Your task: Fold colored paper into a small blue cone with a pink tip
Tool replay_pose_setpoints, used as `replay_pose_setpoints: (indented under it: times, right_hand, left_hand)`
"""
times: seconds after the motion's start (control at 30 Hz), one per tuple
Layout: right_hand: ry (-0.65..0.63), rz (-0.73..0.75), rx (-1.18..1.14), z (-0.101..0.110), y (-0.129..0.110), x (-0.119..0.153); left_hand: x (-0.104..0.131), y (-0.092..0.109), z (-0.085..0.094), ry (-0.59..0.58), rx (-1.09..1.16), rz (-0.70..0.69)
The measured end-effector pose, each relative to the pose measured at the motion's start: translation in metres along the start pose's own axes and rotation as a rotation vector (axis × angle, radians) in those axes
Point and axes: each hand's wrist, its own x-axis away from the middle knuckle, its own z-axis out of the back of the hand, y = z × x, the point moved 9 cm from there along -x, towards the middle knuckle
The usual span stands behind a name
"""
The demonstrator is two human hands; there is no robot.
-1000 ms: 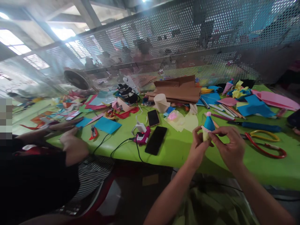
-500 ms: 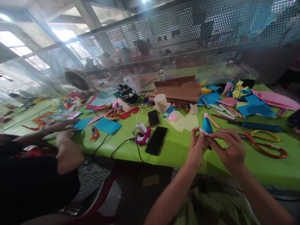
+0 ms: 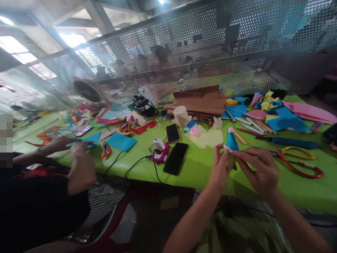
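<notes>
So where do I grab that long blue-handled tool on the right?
Probably by the thick blue handle, coming from the right: it is the widest part, lies on the green table and points right. The narrow dark end points left; I can't tell how sharp it is, so better stay off it.

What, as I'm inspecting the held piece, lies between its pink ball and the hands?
In the head view, the blue cone separates the pink ball from the left hand and right hand.
</notes>
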Motion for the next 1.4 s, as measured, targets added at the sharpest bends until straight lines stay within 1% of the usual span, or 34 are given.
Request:
replay_pose_setpoints:
  times: [0.07, 0.17, 0.3, 0.5, 0.73, 0.83, 1.07, 1.23, 1.4]
  right_hand:
    - [0.0, 0.015, 0.016, 0.0, -0.002, 0.0]
    - [0.017, -0.004, 0.012, 0.003, -0.001, 0.0]
    - [-0.013, 0.044, 0.025, -0.001, -0.004, 0.002]
    - [-0.021, 0.07, 0.052, 0.0, -0.004, 0.006]
    - [-0.038, 0.085, 0.053, 0.001, -0.006, 0.0]
    - [-0.067, 0.085, 0.067, -0.003, -0.004, -0.001]
    - [-0.041, 0.031, 0.017, 0.0, -0.001, -0.001]
    - [-0.115, 0.086, 0.107, -0.006, -0.004, -0.002]
    - [-0.106, 0.078, 0.111, -0.008, -0.004, -0.002]
  left_hand:
    - [0.0, 0.001, 0.0, 0.003, 0.005, 0.006]
    - [0.0, 0.001, 0.0, 0.013, 0.002, 0.017]
    - [0.0, 0.001, 0.001, 0.013, 0.021, 0.023]
    - [0.0, 0.003, 0.001, 0.02, 0.014, 0.03]
    - [0.002, 0.006, 0.0, 0.014, -0.029, 0.039]
    - [0.003, 0.006, 0.001, 0.003, -0.031, 0.024]
    - [0.003, 0.008, 0.003, -0.003, -0.096, -0.009]
    - [0.004, 0.011, 0.005, 0.035, -0.119, -0.031]
    - [0.005, 0.014, 0.002, 0.018, -0.116, -0.051]
